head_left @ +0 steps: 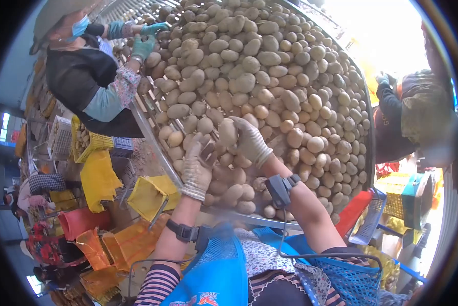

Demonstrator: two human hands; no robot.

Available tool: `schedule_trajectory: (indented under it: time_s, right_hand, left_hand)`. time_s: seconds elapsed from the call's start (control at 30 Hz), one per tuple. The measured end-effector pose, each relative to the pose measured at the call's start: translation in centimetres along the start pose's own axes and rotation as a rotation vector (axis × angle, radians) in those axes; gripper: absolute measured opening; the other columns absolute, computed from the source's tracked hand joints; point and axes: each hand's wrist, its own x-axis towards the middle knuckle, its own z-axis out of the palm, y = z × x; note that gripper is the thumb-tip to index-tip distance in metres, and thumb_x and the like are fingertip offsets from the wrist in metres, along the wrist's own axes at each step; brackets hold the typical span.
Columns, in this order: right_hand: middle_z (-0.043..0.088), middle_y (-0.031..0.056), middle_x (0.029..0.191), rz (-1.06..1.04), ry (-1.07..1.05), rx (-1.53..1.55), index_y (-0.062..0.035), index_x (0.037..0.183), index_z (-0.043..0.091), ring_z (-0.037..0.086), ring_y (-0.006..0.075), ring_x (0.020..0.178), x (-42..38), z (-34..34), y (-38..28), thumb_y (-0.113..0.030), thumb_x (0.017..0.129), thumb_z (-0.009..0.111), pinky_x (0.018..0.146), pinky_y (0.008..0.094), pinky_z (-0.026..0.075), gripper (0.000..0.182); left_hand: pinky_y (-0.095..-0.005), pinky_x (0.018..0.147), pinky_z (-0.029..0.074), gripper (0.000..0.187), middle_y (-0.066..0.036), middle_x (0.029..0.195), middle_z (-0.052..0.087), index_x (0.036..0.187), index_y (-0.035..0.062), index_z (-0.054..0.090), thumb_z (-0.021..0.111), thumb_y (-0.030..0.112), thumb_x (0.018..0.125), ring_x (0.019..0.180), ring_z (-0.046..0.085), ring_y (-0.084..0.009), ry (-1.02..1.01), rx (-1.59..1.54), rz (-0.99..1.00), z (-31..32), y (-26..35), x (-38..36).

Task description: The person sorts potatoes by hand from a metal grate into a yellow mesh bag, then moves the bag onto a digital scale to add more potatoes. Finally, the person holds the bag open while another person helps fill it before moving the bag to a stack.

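My right hand (253, 142), in a whitish work glove, grips a large potato (227, 133) between thumb and fingers, just above the pile. My left hand (197, 171), gloved as well, is beside it to the left, palm side partly showing. Its fingers are bent and apart, with nothing visible held in them. Under and around both hands lies a heap of potatoes (270, 61) on a slatted metal sorting table, whose metal rim (160, 153) runs along the left and near sides.
Across the left corner a co-worker (81, 66) in teal gloves (144, 47) handles potatoes. Another person (407, 112) stands at the right edge. Yellow crates (91, 145), a yellow bin (150, 196), a red bin (85, 223) and a blue-grey crate (367, 217) stand around the table.
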Motion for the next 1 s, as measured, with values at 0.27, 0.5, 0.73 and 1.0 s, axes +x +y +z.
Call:
schedule_trajectory:
  time_s: [0.27,0.5,0.73,1.0]
  right_hand:
    - [0.060,0.0063,0.117,0.713,0.216,1.247,-0.0061,0.128,0.053,0.058,0.0145,0.102,-3.3,-2.7,-1.8,-0.012,0.089,0.056,0.088,0.0281,0.048,0.039]
    - [0.063,0.0094,0.100,0.292,0.257,-0.252,-0.0154,0.096,0.066,0.058,0.0280,0.098,-8.5,-14.5,1.0,-0.011,0.072,0.063,0.084,0.0398,0.045,0.025]
    - [0.060,0.0126,0.112,0.586,-0.106,-0.586,-0.0117,0.113,0.062,0.054,0.0338,0.107,-11.1,-16.5,5.5,-0.022,0.073,0.072,0.087,0.0412,0.049,0.043]
    - [0.062,0.0131,0.079,0.222,-0.161,-0.236,-0.0107,0.094,0.064,0.061,0.0306,0.086,-6.9,-8.9,-4.1,-0.036,0.087,0.056,0.077,0.0450,0.047,0.028]
  left_hand:
    - [-0.0333,0.097,0.045,0.041,-0.004,0.123,0.054,0.132,0.0109,0.047,0.056,0.027,0.095,0.113,0.052,-0.0184,-0.299,0.242,0.065,7.6,-5.3,-1.7]
    - [-0.0419,0.079,0.057,0.038,-0.009,0.111,0.062,0.120,0.0135,0.054,0.056,0.040,0.093,0.098,0.062,-0.0238,-0.182,0.056,-0.249,8.5,-9.3,0.4]
    - [-0.0416,0.068,0.060,0.047,-0.014,0.115,0.061,0.124,0.0109,0.052,0.048,0.047,0.094,0.092,0.066,-0.0306,-0.415,-0.228,-0.635,7.6,-9.2,-0.2]
    - [-0.0424,0.084,0.052,0.057,-0.013,0.138,0.046,0.137,0.0157,0.044,0.058,0.032,0.084,0.110,0.056,-0.0266,-1.004,0.926,0.359,-4.7,-11.6,3.0]
